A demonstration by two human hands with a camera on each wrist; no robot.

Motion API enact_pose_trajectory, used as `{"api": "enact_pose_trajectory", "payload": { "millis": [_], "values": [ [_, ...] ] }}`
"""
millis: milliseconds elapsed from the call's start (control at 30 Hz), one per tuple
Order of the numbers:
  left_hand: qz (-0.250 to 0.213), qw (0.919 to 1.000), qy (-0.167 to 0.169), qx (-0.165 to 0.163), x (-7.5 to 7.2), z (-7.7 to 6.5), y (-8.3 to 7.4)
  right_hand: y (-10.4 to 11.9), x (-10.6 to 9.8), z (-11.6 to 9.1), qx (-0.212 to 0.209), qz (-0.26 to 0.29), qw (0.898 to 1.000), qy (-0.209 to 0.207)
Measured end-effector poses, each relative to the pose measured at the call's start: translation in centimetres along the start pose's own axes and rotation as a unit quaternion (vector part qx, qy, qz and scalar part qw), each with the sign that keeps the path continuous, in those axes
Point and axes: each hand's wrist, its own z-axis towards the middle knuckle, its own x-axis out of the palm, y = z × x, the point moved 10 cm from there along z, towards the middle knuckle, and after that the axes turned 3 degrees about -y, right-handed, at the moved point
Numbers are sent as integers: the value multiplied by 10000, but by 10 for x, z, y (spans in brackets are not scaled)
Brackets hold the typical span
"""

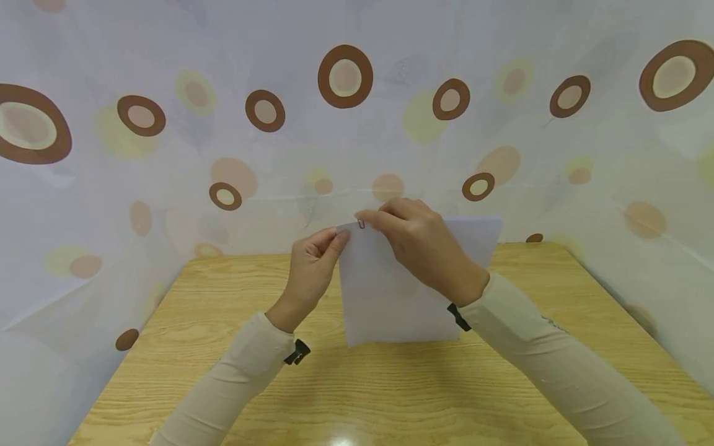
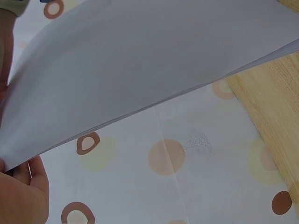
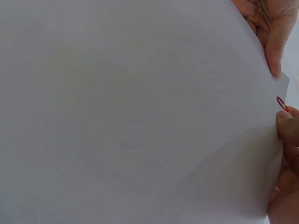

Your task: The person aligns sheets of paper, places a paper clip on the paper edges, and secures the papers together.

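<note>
White sheets of paper point(image 1: 390, 291) stand upright over the table, their stacked edges showing as thin layers in the left wrist view. My left hand point(image 1: 312, 266) pinches their top left corner, thumb on the near face. A small red paper clip point(image 1: 361, 224) sits over the top edge, just right of that thumb. My right hand point(image 1: 426, 244) reaches across the sheets and pinches the clip at the edge. In the right wrist view, a loop of the clip point(image 3: 281, 102) lies on the paper beside the right thumb point(image 3: 286, 122).
The wood-grain table point(image 1: 251, 365) spreads below the hands. A pale sheet with brown, yellow and peach circles point(image 1: 346, 142) hangs behind and along both sides. Dark straps point(image 1: 297, 352) show at both wrists, by the light sleeves.
</note>
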Motion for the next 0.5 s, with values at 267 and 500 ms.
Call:
{"api": "enact_pose_trajectory", "payload": {
  "millis": [267, 500],
  "values": [
    [36, 10000, -34, 4, 0, -1, -1, 0, 0, 0, 14, 52, 10000, -67],
    [22, 10000, -24, -14, 1, -1, -1, 1, -1, 0, 33, 71, 10000, -44]
  ]
}}
